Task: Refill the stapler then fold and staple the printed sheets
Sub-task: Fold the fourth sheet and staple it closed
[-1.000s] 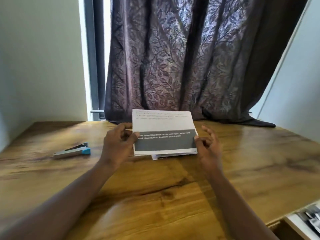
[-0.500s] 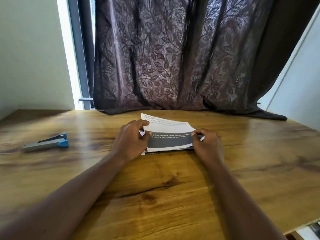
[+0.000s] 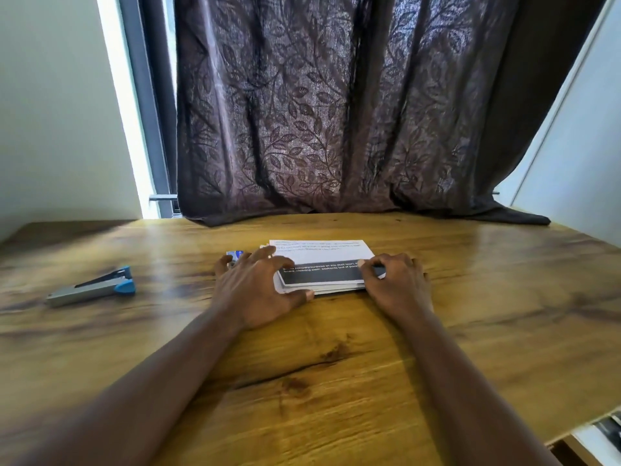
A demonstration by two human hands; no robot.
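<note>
A folded stack of printed sheets (image 3: pixel 322 260) lies flat on the wooden table (image 3: pixel 319 381), white with a dark grey band of white text along its near part. My left hand (image 3: pixel 258 290) presses on the stack's left end, fingers spread, thumb at the near edge. My right hand (image 3: pixel 396 284) presses down on the right end, fingertips on the grey band. A grey stapler with a blue tip (image 3: pixel 94 287) lies closed on the table far to the left, apart from both hands. A small blue and white object (image 3: pixel 235 255), maybe a staple box, peeks out behind my left hand.
A dark leaf-patterned curtain (image 3: pixel 336 112) hangs behind the table and drapes onto its far edge. A window frame (image 3: pixel 148 105) and pale wall stand at the left. Something white and dark (image 3: pixel 605 435) sits below the table's right corner.
The sheets were held up off the table, then lowered and folded flat. Both hands now press the stack down. The camera view has shifted right and tilted down.
</note>
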